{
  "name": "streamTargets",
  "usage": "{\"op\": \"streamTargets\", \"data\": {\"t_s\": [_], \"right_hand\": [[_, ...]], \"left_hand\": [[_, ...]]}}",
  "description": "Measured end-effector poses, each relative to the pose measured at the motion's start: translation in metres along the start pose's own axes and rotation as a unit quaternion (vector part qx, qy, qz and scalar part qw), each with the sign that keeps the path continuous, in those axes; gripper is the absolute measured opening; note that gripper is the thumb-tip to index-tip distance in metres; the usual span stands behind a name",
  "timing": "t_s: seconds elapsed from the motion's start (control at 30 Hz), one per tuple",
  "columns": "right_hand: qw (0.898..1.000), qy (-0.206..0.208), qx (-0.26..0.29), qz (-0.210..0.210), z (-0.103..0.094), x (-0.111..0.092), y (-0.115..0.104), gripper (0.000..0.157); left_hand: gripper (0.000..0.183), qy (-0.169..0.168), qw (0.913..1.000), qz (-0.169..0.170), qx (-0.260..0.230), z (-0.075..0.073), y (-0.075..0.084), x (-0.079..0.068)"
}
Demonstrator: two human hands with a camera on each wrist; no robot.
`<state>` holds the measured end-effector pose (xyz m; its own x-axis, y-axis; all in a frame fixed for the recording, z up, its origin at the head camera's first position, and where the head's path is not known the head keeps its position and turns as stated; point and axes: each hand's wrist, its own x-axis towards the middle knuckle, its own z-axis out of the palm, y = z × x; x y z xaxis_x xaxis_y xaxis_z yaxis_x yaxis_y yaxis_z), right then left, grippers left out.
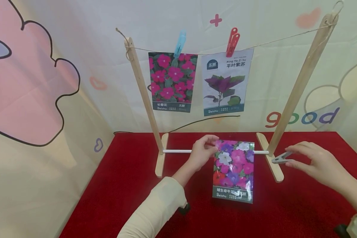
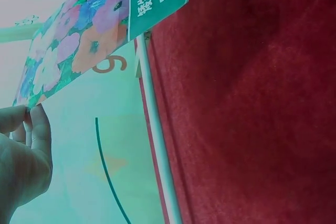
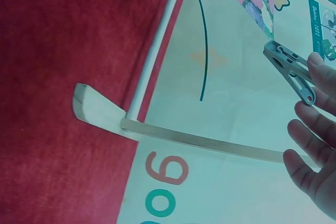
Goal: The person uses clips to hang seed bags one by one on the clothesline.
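The left hand (image 1: 200, 153) pinches the top corner of one flower seed packet (image 1: 233, 170), lifted above the red cloth (image 1: 131, 178). The right hand (image 1: 318, 163) pinches one grey clothespin (image 1: 281, 158) beside the right post (image 1: 300, 86). Two packets (image 1: 172, 82) hang from two pegs (image 1: 232, 41) on the string.

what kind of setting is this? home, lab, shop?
Probably a staged tabletop set, not a lived-in room: a cartoon-printed backdrop behind a red cloth table, and a small wooden rack with seed packets pegged on a string. The left hand holds a flower seed packet; the right hand holds a grey clothespin.
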<state>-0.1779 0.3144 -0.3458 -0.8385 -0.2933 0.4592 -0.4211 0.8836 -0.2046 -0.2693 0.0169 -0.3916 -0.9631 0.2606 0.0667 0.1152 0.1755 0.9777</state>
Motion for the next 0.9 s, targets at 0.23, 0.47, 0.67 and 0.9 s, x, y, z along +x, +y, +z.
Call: {"op": "streamTargets", "data": {"t_s": [0.23,0.47,0.67,0.9], "right_hand": [[1.0,0.002,0.002,-0.003,-0.005,0.009,-0.001,0.04],[1.0,0.005,0.009,-0.002,-0.013,0.018,-0.002,0.038],[1.0,0.01,0.008,-0.002,-0.018,0.024,-0.003,0.041],[1.0,0.017,0.013,-0.003,-0.024,0.032,-0.008,0.045]], "left_hand": [[0.028,0.001,0.9999,0.012,-0.009,-0.004,0.016,-0.006],[0.028,0.009,0.9999,0.013,-0.006,-0.007,0.017,-0.001],[0.029,0.016,0.9993,0.031,-0.01,-0.01,0.025,0.001],[0.029,0.025,0.9988,0.039,-0.015,-0.012,0.034,0.002]]}}
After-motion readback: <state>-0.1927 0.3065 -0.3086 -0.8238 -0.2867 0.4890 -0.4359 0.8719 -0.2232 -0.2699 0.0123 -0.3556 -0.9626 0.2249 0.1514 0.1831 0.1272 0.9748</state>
